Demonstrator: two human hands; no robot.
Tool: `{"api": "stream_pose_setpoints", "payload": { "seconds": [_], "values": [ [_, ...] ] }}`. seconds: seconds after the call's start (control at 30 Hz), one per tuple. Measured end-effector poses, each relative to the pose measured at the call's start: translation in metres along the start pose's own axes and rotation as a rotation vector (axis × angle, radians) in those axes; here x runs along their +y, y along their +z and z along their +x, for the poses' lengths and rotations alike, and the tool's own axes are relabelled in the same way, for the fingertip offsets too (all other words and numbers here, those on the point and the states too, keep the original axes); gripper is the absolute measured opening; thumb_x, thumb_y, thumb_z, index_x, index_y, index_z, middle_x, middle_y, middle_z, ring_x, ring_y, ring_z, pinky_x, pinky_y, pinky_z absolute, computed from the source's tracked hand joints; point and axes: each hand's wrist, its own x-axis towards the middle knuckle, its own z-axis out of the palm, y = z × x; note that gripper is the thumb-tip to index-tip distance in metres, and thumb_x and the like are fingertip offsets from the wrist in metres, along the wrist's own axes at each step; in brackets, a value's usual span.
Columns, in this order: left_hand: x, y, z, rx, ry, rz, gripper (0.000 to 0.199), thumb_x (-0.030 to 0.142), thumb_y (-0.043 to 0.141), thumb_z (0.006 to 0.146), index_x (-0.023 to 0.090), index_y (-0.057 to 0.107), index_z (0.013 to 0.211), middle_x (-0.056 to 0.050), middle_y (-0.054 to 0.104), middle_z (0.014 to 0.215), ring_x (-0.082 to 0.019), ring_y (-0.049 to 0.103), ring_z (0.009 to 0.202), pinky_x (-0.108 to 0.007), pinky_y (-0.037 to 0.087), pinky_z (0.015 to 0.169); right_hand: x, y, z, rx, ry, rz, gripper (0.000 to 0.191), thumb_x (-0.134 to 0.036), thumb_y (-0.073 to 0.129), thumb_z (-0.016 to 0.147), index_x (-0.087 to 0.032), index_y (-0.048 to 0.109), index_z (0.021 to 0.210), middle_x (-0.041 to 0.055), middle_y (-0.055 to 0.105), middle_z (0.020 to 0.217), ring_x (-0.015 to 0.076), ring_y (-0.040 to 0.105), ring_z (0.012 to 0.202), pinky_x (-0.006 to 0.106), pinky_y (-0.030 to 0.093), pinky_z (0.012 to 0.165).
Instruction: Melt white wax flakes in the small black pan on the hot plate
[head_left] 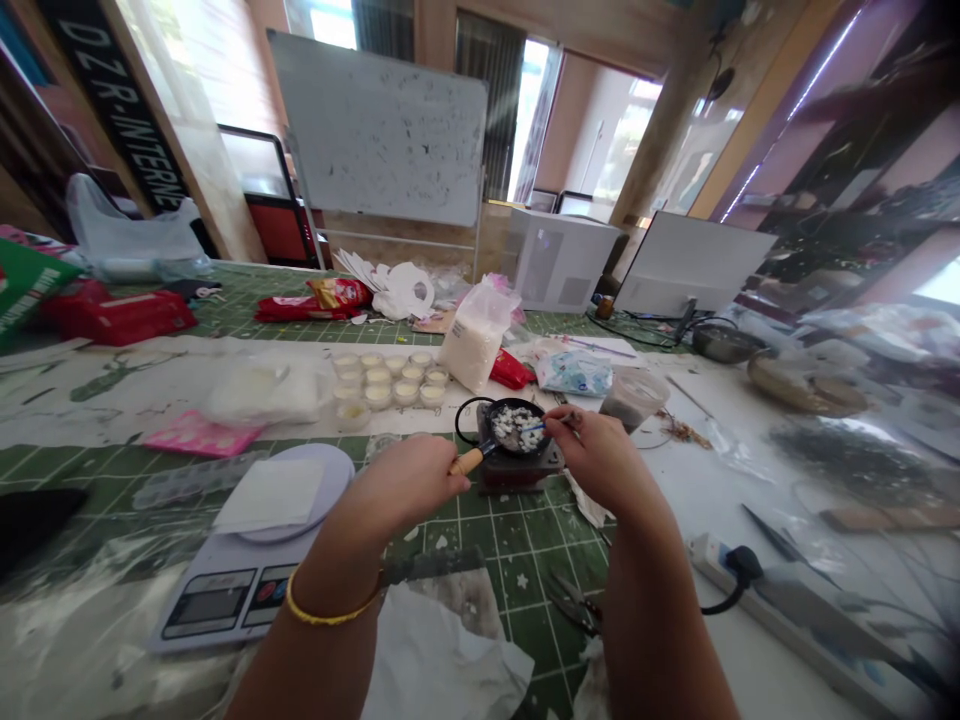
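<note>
A small black pan (pixel 517 428) with white lumps (pixel 516 425) in it rests on a small dark burner (pixel 514 474). My left hand (pixel 412 480) is closed round the pan's wooden handle (pixel 466 461). From the right, my right hand (pixel 596 450) pinches a thin bluish stirring tool (pixel 534 427), whose tip is among the white lumps. Several small cups of pale wax-like stuff (pixel 377 377) stand behind and left of the pan. A clear bag of white granules (pixel 472 345) is upright behind it.
A kitchen scale (pixel 217 590) with white sheets (pixel 270 495) lies at the left. Scissors (pixel 574 602) and crumpled paper (pixel 442 650) are near my forearms. A power strip (pixel 795 620) runs along the right. A plastic tub (pixel 634 397) stands right of the pan.
</note>
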Motion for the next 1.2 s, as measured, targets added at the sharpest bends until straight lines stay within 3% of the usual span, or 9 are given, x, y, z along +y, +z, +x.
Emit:
{"api": "stream_pose_setpoints", "payload": {
  "seconds": [0.17,0.33,0.5,0.67,0.8,1.07,1.2],
  "values": [
    [-0.003,0.002,0.001,0.008,-0.013,-0.009,0.031,0.046,0.042,0.074,0.019,0.054,0.065,-0.005,0.061,0.071,-0.018,0.054,0.060,-0.027,0.029,0.050,0.002,0.002,0.002,-0.044,-0.053,0.063,0.027,-0.033,0.039,0.086,-0.022,0.063,0.093,0.0027,0.068,0.078,0.0183,0.060,0.076,0.029,0.038,0.069],
    [-0.003,0.002,0.002,-0.004,-0.009,-0.010,0.033,0.048,0.042,0.074,0.019,0.055,0.065,-0.005,0.061,0.070,-0.018,0.052,0.058,-0.027,0.027,0.049,0.006,-0.001,0.002,-0.007,0.036,-0.014,0.026,-0.030,0.040,0.086,-0.020,0.063,0.093,0.0050,0.068,0.080,0.0206,0.060,0.081,0.030,0.038,0.071],
    [-0.001,0.001,0.001,-0.002,-0.017,-0.002,0.034,0.048,0.041,0.075,0.019,0.056,0.067,-0.005,0.062,0.072,-0.019,0.054,0.060,-0.027,0.029,0.051,0.006,0.000,0.002,-0.061,-0.055,0.053,0.027,-0.033,0.039,0.086,-0.023,0.063,0.093,0.0032,0.068,0.081,0.0187,0.060,0.078,0.029,0.038,0.070],
    [-0.004,0.004,0.003,0.002,-0.006,-0.005,0.034,0.048,0.041,0.074,0.019,0.056,0.065,-0.005,0.061,0.070,-0.018,0.053,0.058,-0.027,0.028,0.049,0.007,-0.001,0.002,0.000,0.035,-0.005,0.026,-0.031,0.039,0.086,-0.021,0.063,0.089,0.0041,0.068,0.077,0.0196,0.060,0.078,0.030,0.038,0.071],
    [-0.004,0.005,0.004,-0.002,-0.013,0.011,0.034,0.049,0.042,0.073,0.019,0.055,0.066,-0.005,0.061,0.071,-0.017,0.052,0.058,-0.026,0.027,0.049,0.005,-0.001,0.000,-0.078,-0.060,0.065,0.026,-0.034,0.040,0.086,-0.023,0.063,0.090,0.0018,0.068,0.079,0.0185,0.060,0.079,0.030,0.038,0.072],
    [-0.002,0.003,0.003,-0.017,-0.012,0.003,0.034,0.048,0.041,0.075,0.018,0.055,0.066,-0.005,0.061,0.071,-0.018,0.053,0.059,-0.027,0.028,0.051,0.016,0.006,0.010,0.140,0.097,0.033,0.027,-0.032,0.041,0.085,-0.021,0.064,0.093,0.0048,0.069,0.086,0.0208,0.061,0.083,0.030,0.039,0.072],
    [-0.002,0.002,0.002,0.001,-0.019,0.001,0.031,0.047,0.043,0.073,0.019,0.054,0.066,-0.005,0.060,0.072,-0.018,0.053,0.060,-0.027,0.028,0.050,0.013,0.009,0.012,0.031,0.030,0.045,0.027,-0.032,0.041,0.085,-0.023,0.063,0.097,0.0036,0.069,0.084,0.0202,0.061,0.081,0.030,0.039,0.071]
  ]
}}
